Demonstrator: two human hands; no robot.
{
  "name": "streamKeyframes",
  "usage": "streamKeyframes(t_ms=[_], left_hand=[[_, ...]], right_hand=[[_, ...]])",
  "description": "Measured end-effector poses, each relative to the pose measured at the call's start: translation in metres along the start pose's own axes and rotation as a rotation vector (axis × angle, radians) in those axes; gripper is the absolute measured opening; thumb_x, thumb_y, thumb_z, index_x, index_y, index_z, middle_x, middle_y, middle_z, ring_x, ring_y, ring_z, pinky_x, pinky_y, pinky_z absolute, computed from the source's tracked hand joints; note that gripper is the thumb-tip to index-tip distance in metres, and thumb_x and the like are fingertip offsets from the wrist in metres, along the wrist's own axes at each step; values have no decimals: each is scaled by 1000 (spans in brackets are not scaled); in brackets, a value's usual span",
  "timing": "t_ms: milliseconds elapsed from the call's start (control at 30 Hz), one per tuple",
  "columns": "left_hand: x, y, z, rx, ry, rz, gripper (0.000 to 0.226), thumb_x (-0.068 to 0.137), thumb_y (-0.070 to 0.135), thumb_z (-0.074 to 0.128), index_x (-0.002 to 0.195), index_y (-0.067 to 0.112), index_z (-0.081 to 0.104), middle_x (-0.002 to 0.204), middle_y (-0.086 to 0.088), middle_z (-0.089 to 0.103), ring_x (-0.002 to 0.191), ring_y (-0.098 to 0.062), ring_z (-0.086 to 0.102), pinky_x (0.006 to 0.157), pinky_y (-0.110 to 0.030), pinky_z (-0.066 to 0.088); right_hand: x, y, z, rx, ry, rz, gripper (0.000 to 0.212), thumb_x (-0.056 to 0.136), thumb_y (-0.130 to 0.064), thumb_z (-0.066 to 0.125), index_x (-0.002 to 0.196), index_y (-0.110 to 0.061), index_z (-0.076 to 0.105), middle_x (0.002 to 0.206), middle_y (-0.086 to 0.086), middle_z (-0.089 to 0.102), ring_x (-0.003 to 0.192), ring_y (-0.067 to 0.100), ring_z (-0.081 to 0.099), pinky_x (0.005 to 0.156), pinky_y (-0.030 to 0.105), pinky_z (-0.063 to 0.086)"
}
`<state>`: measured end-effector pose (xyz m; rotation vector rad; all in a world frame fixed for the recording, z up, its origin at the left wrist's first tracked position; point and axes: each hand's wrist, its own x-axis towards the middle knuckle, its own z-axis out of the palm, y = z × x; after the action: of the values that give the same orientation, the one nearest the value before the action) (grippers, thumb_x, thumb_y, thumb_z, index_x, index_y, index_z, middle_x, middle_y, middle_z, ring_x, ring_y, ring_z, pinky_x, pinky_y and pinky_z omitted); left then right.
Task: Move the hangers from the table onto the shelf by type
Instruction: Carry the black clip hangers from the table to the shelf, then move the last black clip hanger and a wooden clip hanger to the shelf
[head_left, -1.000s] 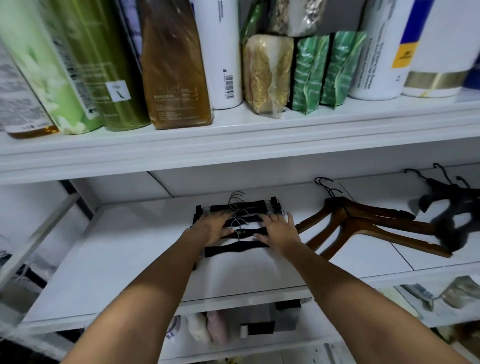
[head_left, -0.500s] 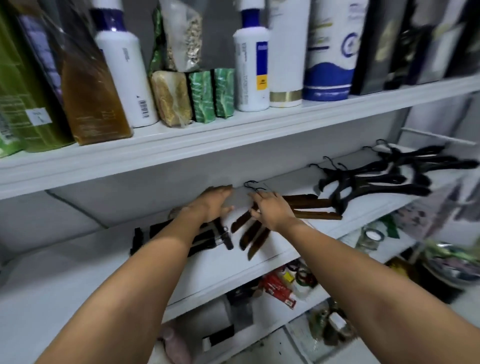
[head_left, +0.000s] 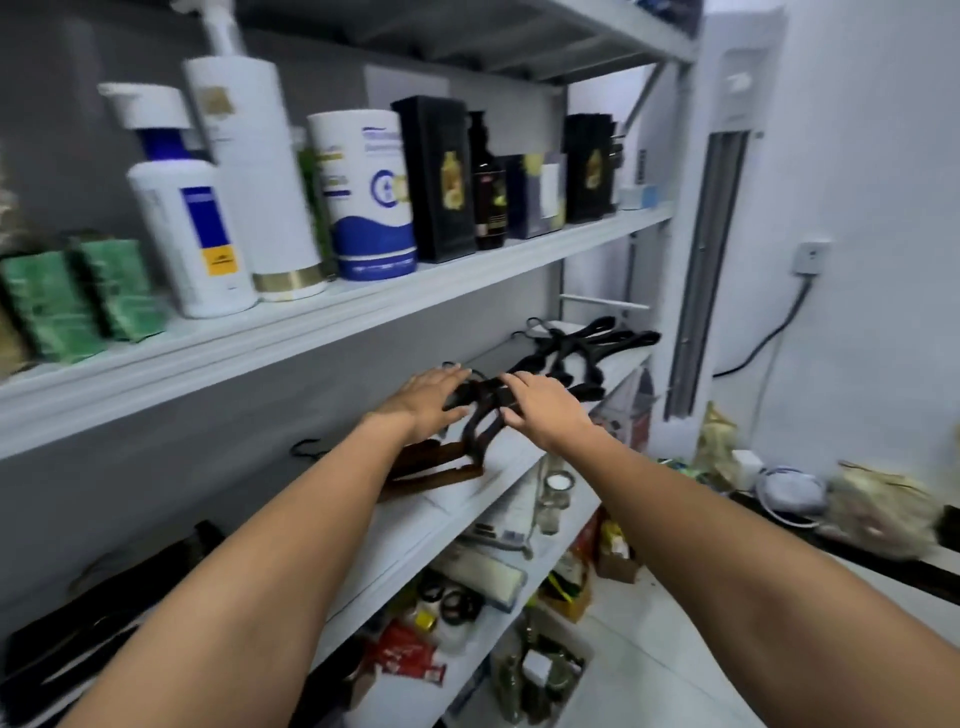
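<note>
On the white middle shelf (head_left: 457, 499) lie three groups of hangers. Black clip hangers (head_left: 98, 618) rest at the near left. Brown wooden hangers (head_left: 441, 462) lie in the middle. Black plastic hangers (head_left: 582, 348) are piled at the far right end. My left hand (head_left: 426, 397) and my right hand (head_left: 540, 408) are spread flat, palms down, over the near end of the black plastic pile, fingers apart and touching it. Neither hand is closed around a hanger.
The upper shelf (head_left: 363, 312) carries white bottles (head_left: 187, 218), a blue-and-white tub (head_left: 374, 197), black boxes (head_left: 441, 176) and green packets (head_left: 78, 296). Lower shelves hold jars and clutter. A white wall with a socket (head_left: 810, 257) is at the right.
My view and both hands have swept to the right along the shelf, from the black clip hangers past the brown wooden ones to the black plastic pile.
</note>
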<state>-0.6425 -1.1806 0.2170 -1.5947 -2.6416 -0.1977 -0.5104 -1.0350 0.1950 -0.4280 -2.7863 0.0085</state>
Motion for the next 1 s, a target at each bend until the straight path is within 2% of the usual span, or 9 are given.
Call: streamKeyframes(t_ms=[267, 567, 800, 1000], left_hand=[[100, 138, 11, 1, 30, 246, 66, 96, 42, 46, 150, 15, 20, 158, -6, 18, 146, -22, 18, 119, -31, 12], [183, 314, 47, -32, -41, 517, 67, 97, 41, 45, 151, 13, 16, 158, -7, 18, 146, -20, 18, 119, -32, 12], [208, 443, 89, -67, -76, 706, 65, 97, 41, 43, 151, 17, 15, 158, -4, 20, 145, -20, 19, 119, -32, 13], [213, 552, 127, -90, -127, 897, 63, 97, 40, 43, 150, 17, 17, 157, -2, 20, 145, -21, 19, 119, -34, 13]], right_hand=[[-54, 141, -34, -58, -10, 241, 56, 96, -35, 46, 146, -15, 32, 142, 10, 45, 127, 30, 44, 106, 38, 32], [-159, 293, -65, -153, -16, 525, 57, 97, -34, 45, 148, -14, 29, 143, 10, 44, 127, 30, 45, 105, 38, 32], [-250, 370, -70, -238, -16, 757, 55, 97, -36, 43, 146, -16, 31, 144, 7, 44, 127, 27, 45, 105, 38, 31], [-340, 407, -71, -275, -42, 989, 56, 99, -37, 40, 149, -16, 26, 145, 7, 42, 129, 25, 43, 106, 37, 30]])
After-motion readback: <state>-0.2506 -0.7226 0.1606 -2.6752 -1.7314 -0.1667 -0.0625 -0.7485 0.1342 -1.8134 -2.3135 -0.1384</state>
